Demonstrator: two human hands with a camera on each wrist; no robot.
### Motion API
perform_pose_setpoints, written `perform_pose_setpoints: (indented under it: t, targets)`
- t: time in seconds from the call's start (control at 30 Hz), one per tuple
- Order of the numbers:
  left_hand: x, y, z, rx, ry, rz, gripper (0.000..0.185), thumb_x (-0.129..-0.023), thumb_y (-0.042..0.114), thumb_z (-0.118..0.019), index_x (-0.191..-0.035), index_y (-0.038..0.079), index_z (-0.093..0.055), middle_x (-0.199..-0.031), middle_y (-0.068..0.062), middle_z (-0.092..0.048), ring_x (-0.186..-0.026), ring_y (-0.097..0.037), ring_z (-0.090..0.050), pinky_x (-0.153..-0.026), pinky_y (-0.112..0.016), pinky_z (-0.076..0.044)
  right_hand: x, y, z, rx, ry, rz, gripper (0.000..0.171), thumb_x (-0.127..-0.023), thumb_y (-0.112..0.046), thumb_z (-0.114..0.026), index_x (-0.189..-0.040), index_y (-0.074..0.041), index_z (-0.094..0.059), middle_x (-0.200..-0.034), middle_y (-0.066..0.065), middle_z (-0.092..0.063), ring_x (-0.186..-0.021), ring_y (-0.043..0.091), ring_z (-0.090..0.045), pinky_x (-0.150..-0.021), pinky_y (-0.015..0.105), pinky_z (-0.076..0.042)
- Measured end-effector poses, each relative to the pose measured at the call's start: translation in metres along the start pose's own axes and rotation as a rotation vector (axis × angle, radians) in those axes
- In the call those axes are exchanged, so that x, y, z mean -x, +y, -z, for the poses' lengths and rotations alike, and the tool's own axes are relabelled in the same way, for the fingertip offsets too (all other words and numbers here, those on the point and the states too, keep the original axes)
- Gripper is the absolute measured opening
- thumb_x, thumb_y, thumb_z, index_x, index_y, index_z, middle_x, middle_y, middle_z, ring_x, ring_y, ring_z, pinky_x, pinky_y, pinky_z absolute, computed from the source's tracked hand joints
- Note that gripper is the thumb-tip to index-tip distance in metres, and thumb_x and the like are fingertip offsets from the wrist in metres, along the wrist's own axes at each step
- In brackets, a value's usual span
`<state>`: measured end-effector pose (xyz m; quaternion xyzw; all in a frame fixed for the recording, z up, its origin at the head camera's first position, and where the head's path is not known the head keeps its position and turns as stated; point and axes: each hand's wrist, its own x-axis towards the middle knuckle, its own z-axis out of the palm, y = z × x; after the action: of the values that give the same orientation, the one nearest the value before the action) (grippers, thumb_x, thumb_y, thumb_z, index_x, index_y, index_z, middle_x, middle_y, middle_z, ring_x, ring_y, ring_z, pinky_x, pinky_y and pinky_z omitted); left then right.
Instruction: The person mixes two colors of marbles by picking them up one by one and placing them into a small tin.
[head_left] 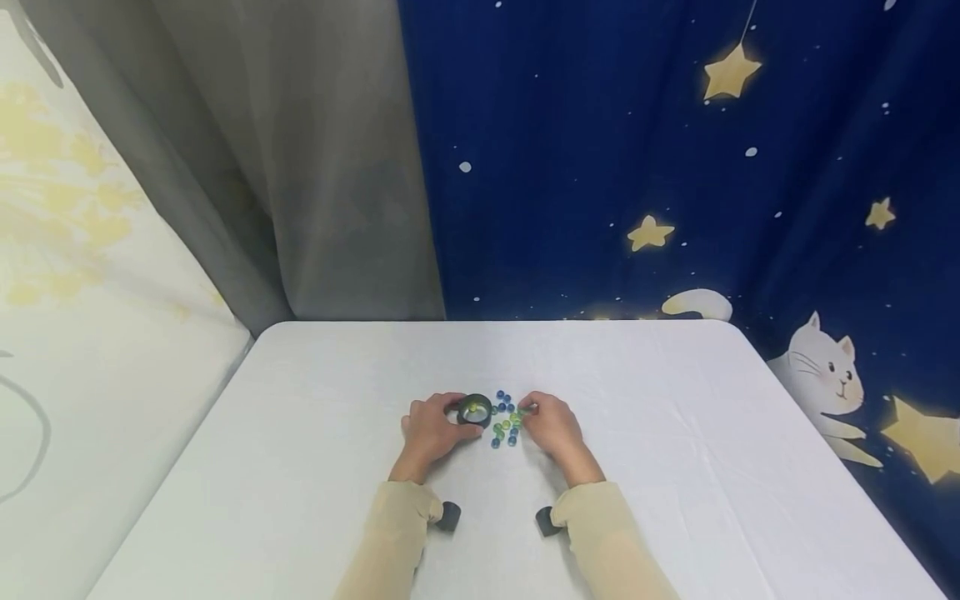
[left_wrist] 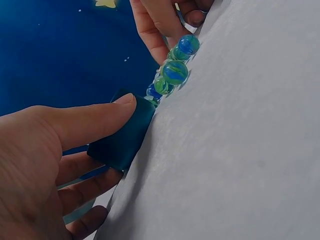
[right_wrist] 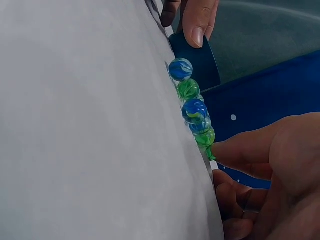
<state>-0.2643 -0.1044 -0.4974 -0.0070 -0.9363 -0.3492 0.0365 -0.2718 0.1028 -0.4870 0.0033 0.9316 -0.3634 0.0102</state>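
Note:
My left hand [head_left: 432, 427] holds a dark, round, open-topped container [head_left: 459, 414] on the table, thumb on the near side. A yellow-green marble [head_left: 473, 408] shows inside it. Just right of the container lies a loose cluster of glass marbles, several blue ones [head_left: 501, 395] and several green ones [head_left: 506, 425]. At the cluster's right edge my right hand [head_left: 552, 423] has its fingers curled and pinches a green marble [right_wrist: 211, 153], mostly hidden by the fingertips. In the left wrist view, a blue-green marble [left_wrist: 175, 73] lies between the two hands.
A white cloth covers the table [head_left: 300, 467]. Behind it hang a grey curtain [head_left: 345, 167] and a dark blue curtain [head_left: 570, 167] with stars and a cat. Dark wrist cameras [head_left: 448, 517] sit at both beige sleeves [head_left: 390, 542].

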Motion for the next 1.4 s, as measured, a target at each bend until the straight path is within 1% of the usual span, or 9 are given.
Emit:
perform_pose_setpoints:
  t: [0.2,0.37,0.6,0.73,0.87,1.03,1.13,1.27,1.4]
  targets:
    - [-0.0003,-0.0002,-0.0008,0.002,0.002,0.010,0.062,-0.067,0.042,-0.086,-0.121,0.018,-0.068,-0.122,-0.005,-0.065,-0.103,-0.028,-0.046,-0.082,-0.045,-0.030,0.0005,-0.0013,-0.0013,0.018,0.018,0.003,0.012,-0.086,-0.011,-0.067,-0.097,-0.013,-0.071,-0.092,0.006,-0.069,-0.083,0.024,-0.062,-0.076,0.043,-0.050]
    - [0.0003,-0.0014,-0.0013,-0.002,0.003,0.004,0.063,-0.067,0.043,-0.086,-0.121,0.018,-0.067,-0.122,-0.005,-0.065,-0.102,-0.028,-0.046,-0.080,-0.045,-0.030,0.0017,-0.0021,-0.0019,0.015,0.021,0.001,0.010,-0.086,-0.010,-0.067,-0.095,-0.012,-0.070,-0.093,0.007,-0.070,-0.084,0.025,-0.063,-0.075,0.044,-0.050]
    - [-0.0004,-0.0016,-0.0016,0.000,0.001,0.009,0.069,-0.065,0.043,-0.087,-0.127,0.023,-0.064,-0.115,-0.003,-0.066,-0.099,-0.027,-0.046,-0.080,-0.044,-0.030,0.0023,0.0003,-0.0006,-0.016,0.028,-0.001,0.009,-0.085,-0.010,-0.067,-0.093,-0.011,-0.070,-0.089,0.006,-0.069,-0.078,0.022,-0.061,-0.073,0.041,-0.050]
    - [0.0000,-0.0011,-0.0014,0.012,-0.004,-0.009,0.069,-0.066,0.041,-0.087,-0.128,0.022,-0.063,-0.112,-0.001,-0.066,-0.098,-0.027,-0.046,-0.080,-0.044,-0.030,0.0020,0.0009,0.0018,-0.057,0.031,-0.008,0.008,-0.084,-0.009,-0.068,-0.092,-0.010,-0.069,-0.085,0.005,-0.068,-0.075,0.022,-0.060,-0.071,0.041,-0.050]
    - [0.0012,-0.0027,0.0019,0.002,-0.014,-0.029,0.068,-0.067,0.041,-0.087,-0.128,0.021,-0.063,-0.119,-0.002,-0.066,-0.101,-0.028,-0.047,-0.081,-0.044,-0.030,0.0022,-0.0009,0.0029,-0.089,0.034,-0.006,0.007,-0.086,-0.011,-0.068,-0.093,-0.009,-0.069,-0.084,0.005,-0.067,-0.077,0.022,-0.060,-0.073,0.042,-0.049]
    - [0.0009,-0.0050,0.0029,-0.017,-0.028,-0.074,0.068,-0.069,0.040,-0.086,-0.129,0.020,-0.062,-0.123,-0.004,-0.064,-0.102,-0.027,-0.047,-0.085,-0.046,-0.032,0.0011,-0.0006,0.0038,-0.121,0.074,-0.009,0.007,-0.086,-0.012,-0.068,-0.091,-0.008,-0.070,-0.078,0.002,-0.065,-0.071,0.019,-0.057,-0.068,0.037,-0.047]
    - [0.0012,-0.0050,0.0019,-0.007,-0.032,-0.098,0.068,-0.070,0.039,-0.085,-0.130,0.020,-0.061,-0.123,-0.004,-0.064,-0.101,-0.026,-0.047,-0.087,-0.046,-0.033,0.0007,-0.0003,0.0045,-0.152,0.097,-0.009,0.007,-0.086,-0.012,-0.068,-0.092,-0.009,-0.070,-0.077,0.002,-0.062,-0.069,0.019,-0.055,-0.065,0.035,-0.045]
    - [0.0026,-0.0048,0.0006,0.015,-0.040,-0.109,0.069,-0.073,0.039,-0.084,-0.134,0.019,-0.058,-0.124,-0.005,-0.063,-0.100,-0.025,-0.046,-0.088,-0.046,-0.032,0.0012,-0.0031,0.0057,-0.197,0.104,0.004,0.008,-0.086,-0.012,-0.068,-0.093,-0.008,-0.070,-0.077,0.003,-0.059,-0.069,0.019,-0.053,-0.062,0.034,-0.043]
    - [0.0035,-0.0041,0.0004,0.021,-0.044,-0.114,0.068,-0.076,0.039,-0.082,-0.136,0.020,-0.056,-0.124,-0.004,-0.063,-0.100,-0.024,-0.046,-0.088,-0.045,-0.033,0.0020,-0.0065,0.0057,-0.232,0.120,0.014,0.008,-0.086,-0.011,-0.069,-0.094,-0.009,-0.070,-0.077,0.004,-0.058,-0.067,0.019,-0.053,-0.061,0.033,-0.043]
